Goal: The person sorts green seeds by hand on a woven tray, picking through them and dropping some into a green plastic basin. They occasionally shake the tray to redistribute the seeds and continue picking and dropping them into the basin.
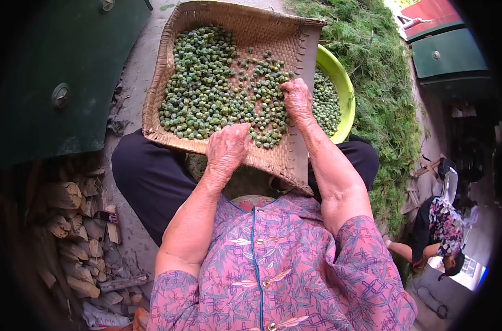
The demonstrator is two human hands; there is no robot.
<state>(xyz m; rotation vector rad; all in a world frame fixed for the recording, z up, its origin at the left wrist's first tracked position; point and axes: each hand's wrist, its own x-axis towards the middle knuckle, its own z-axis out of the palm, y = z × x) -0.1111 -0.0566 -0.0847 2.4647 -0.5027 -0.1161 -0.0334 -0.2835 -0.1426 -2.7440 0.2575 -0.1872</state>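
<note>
A woven winnowing basket (251, 22) rests tilted across my lap, its flat edge strip on the right. Many small, round, green fruits or cones (201, 83) lie in it, heaped thickest on the left; their exact kind I cannot make out. My left hand (227, 146) is closed at the near side of the heap, fingers curled under and hidden. Near the right edge strip, my right hand (297, 98) is closed with thumb and fingers together beside the scattered green pieces. Whatever either hand holds is hidden. Under the basket's right side stands a yellow-green basin (345, 94) containing similar green pieces.
Cut green foliage (380, 105) covers the ground on the right. Split firewood (69, 237) is stacked at lower left, below a dark green panel (36, 83). Another person (444, 231) in a floral top is at far right, near a wooden frame (422, 176).
</note>
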